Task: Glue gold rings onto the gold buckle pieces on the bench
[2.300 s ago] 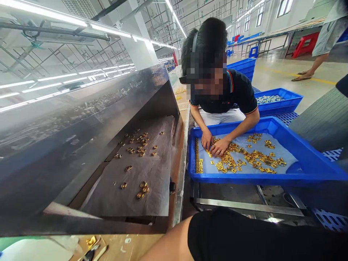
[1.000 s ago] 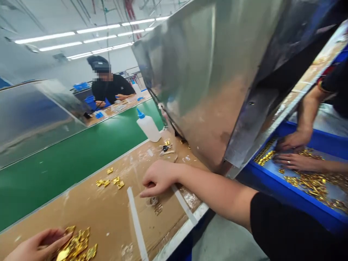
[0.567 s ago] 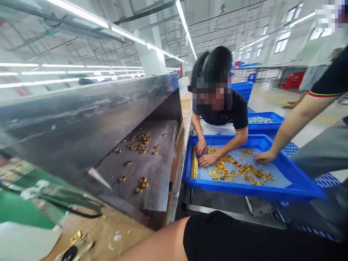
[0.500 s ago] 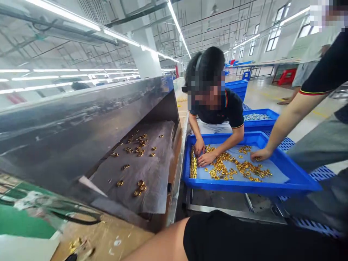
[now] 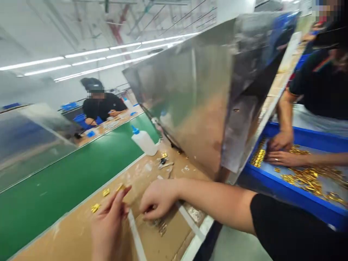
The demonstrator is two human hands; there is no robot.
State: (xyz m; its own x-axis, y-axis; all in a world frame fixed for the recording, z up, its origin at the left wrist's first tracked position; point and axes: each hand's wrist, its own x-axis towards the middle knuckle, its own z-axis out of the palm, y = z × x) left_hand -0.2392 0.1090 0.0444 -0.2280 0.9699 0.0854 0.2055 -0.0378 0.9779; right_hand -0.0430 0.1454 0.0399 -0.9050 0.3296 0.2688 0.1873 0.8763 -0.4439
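Note:
My left hand (image 5: 110, 214) is raised above the brown work surface, thumb and fingers pinching a small gold metal piece (image 5: 120, 187). Two more gold pieces, one (image 5: 106, 192) farther off and another (image 5: 95, 207) to the left, lie on the surface beyond that hand. Just right of it, my right hand (image 5: 160, 197) is bent down with curled fingers, and what they hold is hidden. Below those fingers lie small metal rings (image 5: 162, 229), somewhat blurred, between two white strips on the brown surface.
A white squeeze bottle (image 5: 144, 141) stands near the green belt (image 5: 81, 174). A metal hood (image 5: 187, 98) rises beyond my right forearm. At right, a co-worker's hands (image 5: 282, 148) work in a blue tray (image 5: 304, 195) of gold parts. Another person (image 5: 104, 105) sits across the belt.
My view has swung left from the hood's opening and the blue tray to the brown work surface. Both my hands have come into view, the left with a gold piece.

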